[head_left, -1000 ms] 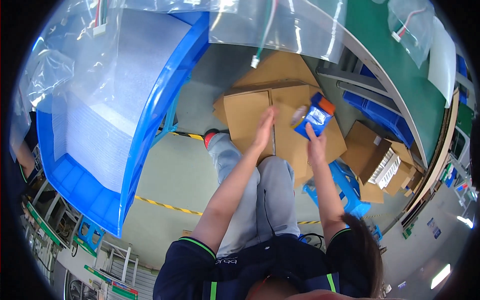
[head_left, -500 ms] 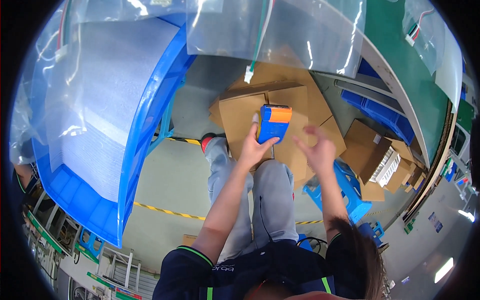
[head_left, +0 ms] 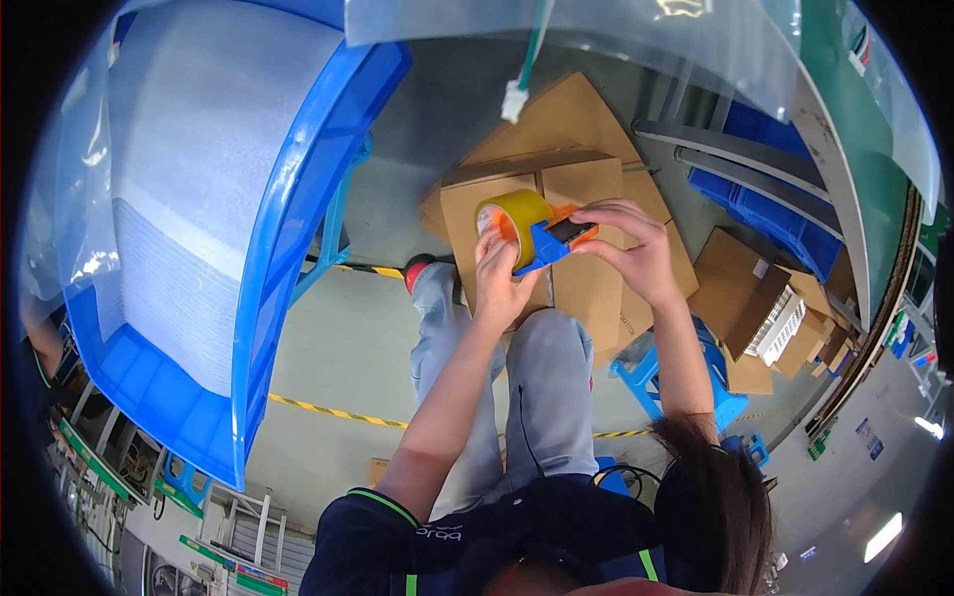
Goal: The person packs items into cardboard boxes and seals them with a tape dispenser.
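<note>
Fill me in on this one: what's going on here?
A seated person is handling a blue-and-orange tape dispenser with a yellow tape roll over brown cardboard. The left hand holds the dispenser at the roll, while the right hand has its fingers at the orange end; its grip is unclear. A blue bin holding whitish sheets stands to the left.

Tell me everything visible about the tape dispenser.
The tape dispenser has a blue body, apparently plastic, with orange parts and a dark piece near its right end. A yellow tape roll sits at its left. It is held crosswise over brown cardboard, the left hand at the roll side, the right hand touching the orange end.
</note>
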`<state>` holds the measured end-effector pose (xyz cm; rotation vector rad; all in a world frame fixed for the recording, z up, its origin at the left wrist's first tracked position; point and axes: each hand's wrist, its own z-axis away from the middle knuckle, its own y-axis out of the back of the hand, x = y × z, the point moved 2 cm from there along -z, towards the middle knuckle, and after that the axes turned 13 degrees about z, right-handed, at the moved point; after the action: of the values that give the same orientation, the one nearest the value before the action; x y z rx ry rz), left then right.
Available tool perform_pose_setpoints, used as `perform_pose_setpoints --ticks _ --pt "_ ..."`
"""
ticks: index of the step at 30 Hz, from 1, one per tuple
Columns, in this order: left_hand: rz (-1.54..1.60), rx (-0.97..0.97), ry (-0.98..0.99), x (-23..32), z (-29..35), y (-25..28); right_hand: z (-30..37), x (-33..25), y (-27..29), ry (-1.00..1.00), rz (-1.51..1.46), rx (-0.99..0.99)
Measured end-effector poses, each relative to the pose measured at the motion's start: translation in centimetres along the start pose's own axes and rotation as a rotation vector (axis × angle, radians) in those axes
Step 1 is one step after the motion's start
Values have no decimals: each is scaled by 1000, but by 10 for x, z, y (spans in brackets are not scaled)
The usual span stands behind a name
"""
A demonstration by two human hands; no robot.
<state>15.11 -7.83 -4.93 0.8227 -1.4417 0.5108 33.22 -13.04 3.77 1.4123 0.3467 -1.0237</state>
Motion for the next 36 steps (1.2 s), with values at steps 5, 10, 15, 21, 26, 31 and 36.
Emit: perform_pose_setpoints --ticks 5,10,15,21,26,31,36 --pt "-13 49 -46 -2 4 4 -1 0 7 -74 -158 -52" --pt "-23 44 -68 5 7 0 -8 2 14 76 25 -23" --pt "-124 26 -139 8 11 4 -9 -3 12 32 -54 -139" --pt "-84 72 -199 8 10 2 -12 -5 25 267 78 -347" --pt "-74 55 -135 7 9 1 -12 -9 22 271 54 -309" --pt "-66 39 -141 2 10 0 -17 -15 22 281 19 -411" --pt "-23 -91 -84 6 9 -2 -19 -14 16 246 77 -447"
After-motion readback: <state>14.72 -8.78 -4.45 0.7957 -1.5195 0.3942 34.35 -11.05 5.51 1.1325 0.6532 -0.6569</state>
